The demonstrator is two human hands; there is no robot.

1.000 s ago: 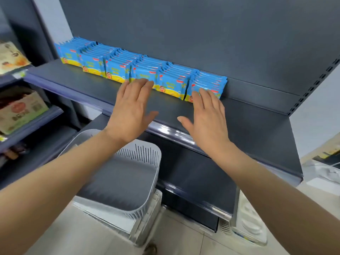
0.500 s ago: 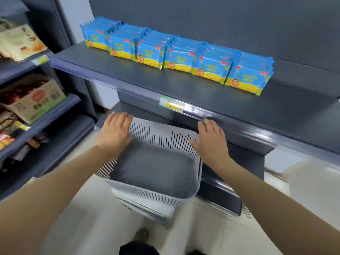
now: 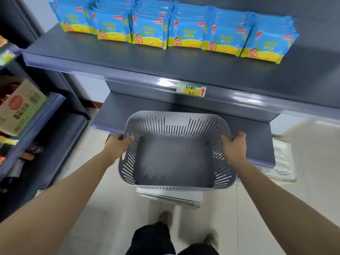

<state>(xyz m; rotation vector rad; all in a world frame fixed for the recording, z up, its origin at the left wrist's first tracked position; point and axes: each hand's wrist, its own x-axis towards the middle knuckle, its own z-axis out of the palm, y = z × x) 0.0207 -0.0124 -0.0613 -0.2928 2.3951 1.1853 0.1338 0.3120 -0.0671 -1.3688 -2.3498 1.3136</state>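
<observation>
A grey slotted plastic basket (image 3: pixel 176 116) with nothing in it is in the middle of the view, in front of a low dark shelf. My left hand (image 3: pixel 117 145) grips its left rim, thumb hooked over the edge. My right hand (image 3: pixel 234 147) grips the right rim the same way. Under the basket lie flat white items (image 3: pixel 173 196) on the floor. Several rows of blue and yellow packets (image 3: pixel 176 28) stand along the back of the upper shelf (image 3: pixel 165 65).
A price tag (image 3: pixel 191 91) sits on the upper shelf's front rail. At the left, another shelving unit holds a cardboard box (image 3: pixel 20 107) and other goods. A white tray-like object (image 3: pixel 283 162) lies on the floor at right. My feet (image 3: pixel 165 217) stand on pale tiles.
Both hands came down from the packets on the upper shelf to the basket and took hold of its two side rims. The view has tilted down and backed away.
</observation>
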